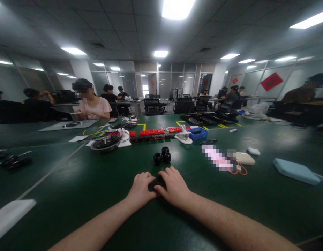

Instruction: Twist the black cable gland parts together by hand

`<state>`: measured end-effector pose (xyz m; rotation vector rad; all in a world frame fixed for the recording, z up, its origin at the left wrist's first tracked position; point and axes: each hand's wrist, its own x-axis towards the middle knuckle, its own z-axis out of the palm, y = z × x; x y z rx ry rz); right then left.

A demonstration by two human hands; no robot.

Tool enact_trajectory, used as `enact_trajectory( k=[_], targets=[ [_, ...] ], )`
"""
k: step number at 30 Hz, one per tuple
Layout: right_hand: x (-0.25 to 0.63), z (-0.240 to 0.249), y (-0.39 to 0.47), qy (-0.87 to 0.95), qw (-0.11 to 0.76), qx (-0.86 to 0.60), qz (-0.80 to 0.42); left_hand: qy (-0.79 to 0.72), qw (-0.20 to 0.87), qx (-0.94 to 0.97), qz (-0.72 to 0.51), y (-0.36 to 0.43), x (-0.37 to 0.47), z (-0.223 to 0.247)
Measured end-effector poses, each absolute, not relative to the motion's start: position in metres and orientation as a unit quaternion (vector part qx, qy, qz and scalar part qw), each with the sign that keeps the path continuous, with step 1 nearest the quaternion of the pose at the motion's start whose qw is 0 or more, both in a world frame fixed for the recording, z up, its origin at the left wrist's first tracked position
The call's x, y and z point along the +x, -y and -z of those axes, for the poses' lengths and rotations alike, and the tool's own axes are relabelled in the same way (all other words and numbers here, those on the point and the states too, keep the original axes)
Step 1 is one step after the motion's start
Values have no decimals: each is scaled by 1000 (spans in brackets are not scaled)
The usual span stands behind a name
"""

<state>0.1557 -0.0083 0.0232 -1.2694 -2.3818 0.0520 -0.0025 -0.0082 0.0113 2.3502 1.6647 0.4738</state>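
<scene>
My left hand (141, 188) and my right hand (175, 186) meet low over the green table. Between them they grip a small black part (156, 182), mostly covered by the fingers, so its kind is unclear. The right thumb lies along its near side, while the left fingers close on its left end. Just beyond the hands, three short, round black pieces (165, 157) with ring-like tops stand in a tight cluster on the table. Neither hand touches them.
Farther back are a row of red blocks (151, 132), a blue basket (198, 133), white stands (184, 135) and a round tray of cables (105, 143). To the right lie a cream power bank (243, 158) and a light blue case (296, 170). Several people sit beyond.
</scene>
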Motion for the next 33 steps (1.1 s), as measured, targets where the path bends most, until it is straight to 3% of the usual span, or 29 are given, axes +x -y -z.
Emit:
enact_trajectory(
  k=[33],
  targets=[
    [159, -30, 7, 881, 229, -410, -57, -566, 138, 797, -159, 5, -7, -10]
  ],
)
